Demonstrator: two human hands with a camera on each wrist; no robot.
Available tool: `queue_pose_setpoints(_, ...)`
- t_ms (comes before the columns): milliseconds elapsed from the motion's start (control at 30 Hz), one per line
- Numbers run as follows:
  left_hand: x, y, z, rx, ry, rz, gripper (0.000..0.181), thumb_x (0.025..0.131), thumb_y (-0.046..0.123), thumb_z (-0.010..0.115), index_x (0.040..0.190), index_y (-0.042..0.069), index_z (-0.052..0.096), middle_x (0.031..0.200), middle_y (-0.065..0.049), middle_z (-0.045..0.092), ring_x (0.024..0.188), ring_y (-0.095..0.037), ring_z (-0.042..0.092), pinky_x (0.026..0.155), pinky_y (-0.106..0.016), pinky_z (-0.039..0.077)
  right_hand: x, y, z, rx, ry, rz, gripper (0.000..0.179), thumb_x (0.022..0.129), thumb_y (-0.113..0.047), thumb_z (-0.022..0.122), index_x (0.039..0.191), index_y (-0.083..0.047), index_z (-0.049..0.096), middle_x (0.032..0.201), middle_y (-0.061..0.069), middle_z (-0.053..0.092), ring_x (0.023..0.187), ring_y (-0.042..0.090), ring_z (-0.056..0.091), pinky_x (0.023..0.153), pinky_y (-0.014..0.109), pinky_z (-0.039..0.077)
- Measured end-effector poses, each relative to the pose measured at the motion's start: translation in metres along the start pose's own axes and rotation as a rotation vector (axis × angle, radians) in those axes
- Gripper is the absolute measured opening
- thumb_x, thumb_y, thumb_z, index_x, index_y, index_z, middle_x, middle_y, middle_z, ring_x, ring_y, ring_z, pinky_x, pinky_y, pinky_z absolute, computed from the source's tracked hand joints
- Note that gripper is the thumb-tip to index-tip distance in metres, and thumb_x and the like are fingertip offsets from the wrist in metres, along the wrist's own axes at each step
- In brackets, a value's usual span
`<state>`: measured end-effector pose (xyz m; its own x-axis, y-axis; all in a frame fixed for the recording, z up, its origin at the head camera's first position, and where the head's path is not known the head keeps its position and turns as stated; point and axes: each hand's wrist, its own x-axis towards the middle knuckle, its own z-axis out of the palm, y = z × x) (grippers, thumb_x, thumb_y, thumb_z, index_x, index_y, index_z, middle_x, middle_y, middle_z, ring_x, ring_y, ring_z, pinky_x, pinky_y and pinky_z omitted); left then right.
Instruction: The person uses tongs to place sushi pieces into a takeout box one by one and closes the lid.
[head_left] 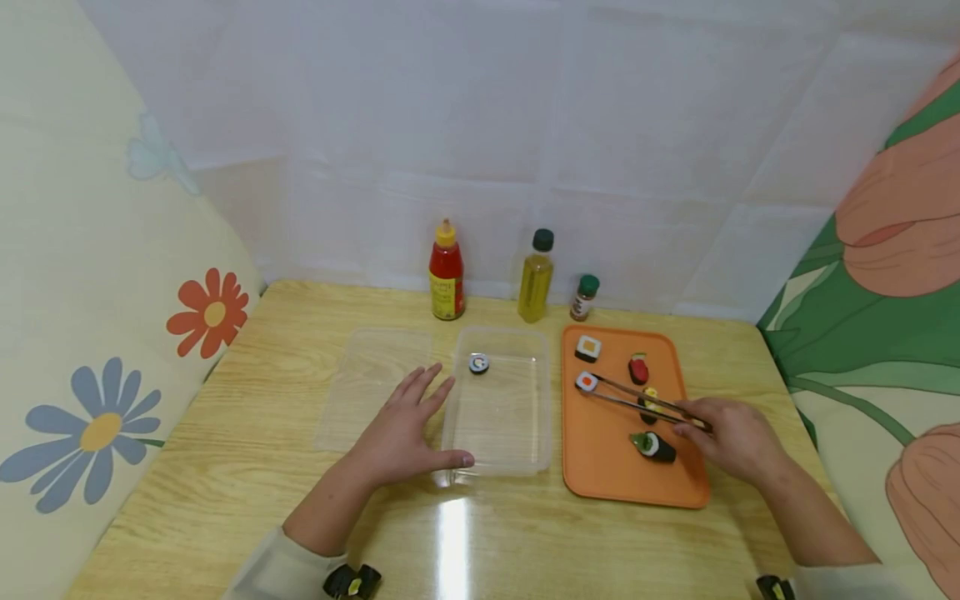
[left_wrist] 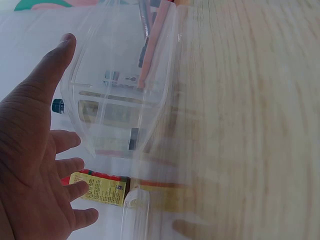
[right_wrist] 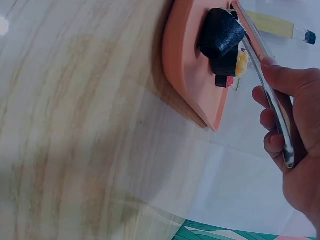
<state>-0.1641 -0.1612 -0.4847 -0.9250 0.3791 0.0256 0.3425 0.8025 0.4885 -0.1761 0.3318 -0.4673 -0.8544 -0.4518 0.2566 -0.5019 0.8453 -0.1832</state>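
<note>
Our right hand [head_left: 731,437] grips tongs [head_left: 645,400], tips slightly apart around 1 sushi roll [head_left: 587,382]; we squeeze gently. Left hand [head_left: 405,433], fingers spread, steadies the container [head_left: 498,462].

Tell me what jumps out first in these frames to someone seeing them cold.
The orange tray on the right of the wooden table, with toy sushi pieces on it. The right hand holds metal tongs whose tips close on a round roll. Left of the tray, the left hand rests against a clear container with one roll inside.
</note>
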Motion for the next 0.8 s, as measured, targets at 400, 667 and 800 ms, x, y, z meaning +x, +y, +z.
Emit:
queue_pose_setpoints(400,0.001,0.0,0.0,0.005,0.0,0.0,0.126,0.068,0.093,0.065,0.163,0.015,0.035,0.173,-0.008,0.017,0.158,-0.039,0.011,0.118,-0.066,0.029,0.004,-0.006,-0.013,0.018,0.034,-0.054,0.034,0.081,-0.018,0.089,0.111,-0.005,0.08,0.098,0.008,0.079,0.076,0.022,0.072,0.059,0.039,0.054)
queue_pose_setpoints(667,0.0,0.0,0.0,0.005,-0.004,-0.003,0.129,0.067,0.097,0.059,0.163,0.014,0.035,0.173,-0.009,0.017,0.158,-0.039,0.011,0.118,-0.066,0.029,0.011,-0.011,-0.02,0.044,0.085,-0.134,0.035,0.079,-0.021,0.09,0.111,-0.008,0.081,0.095,0.004,0.078,0.067,0.009,0.064,0.053,0.028,0.047)
queue_pose_setpoints(800,0.0,0.0,0.0,0.001,-0.006,-0.003,0.128,0.068,0.095,0.061,0.163,0.014,0.035,0.173,-0.009,0.016,0.158,-0.039,0.011,0.118,-0.066,0.029,0.015,-0.012,-0.025,0.079,0.096,-0.164,0.035,0.083,-0.027,0.087,0.111,-0.007,0.081,0.094,0.003,0.078,0.062,0.0,0.056,0.051,0.024,0.043)
